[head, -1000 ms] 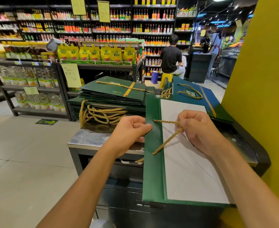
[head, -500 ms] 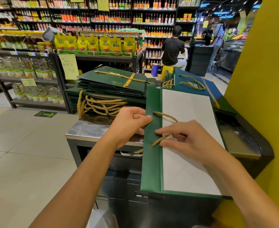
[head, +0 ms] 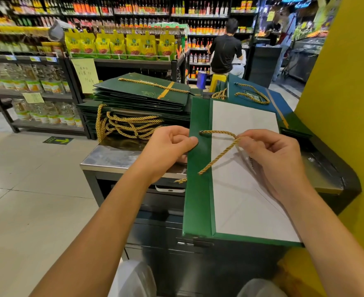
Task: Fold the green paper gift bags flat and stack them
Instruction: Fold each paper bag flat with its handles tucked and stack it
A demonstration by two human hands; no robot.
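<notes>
A green paper gift bag lies flat on the dark counter in front of me, its white inside facing up. My left hand pinches the bag's green left edge. My right hand pinches the gold rope handle above the white panel. A tall stack of folded green bags with gold handles sits to the left and behind. Another flat bag lies just beyond the one I hold.
The metal-topped counter stands against a yellow pillar on the right. Shop shelves with bottles and packets fill the left and back. A person in black sits in the aisle behind. Tiled floor spreads to the left.
My right hand rose from flat on the white panel and now lifts the gold handle higher and rightward. My left hand kept its hold on the edge.
</notes>
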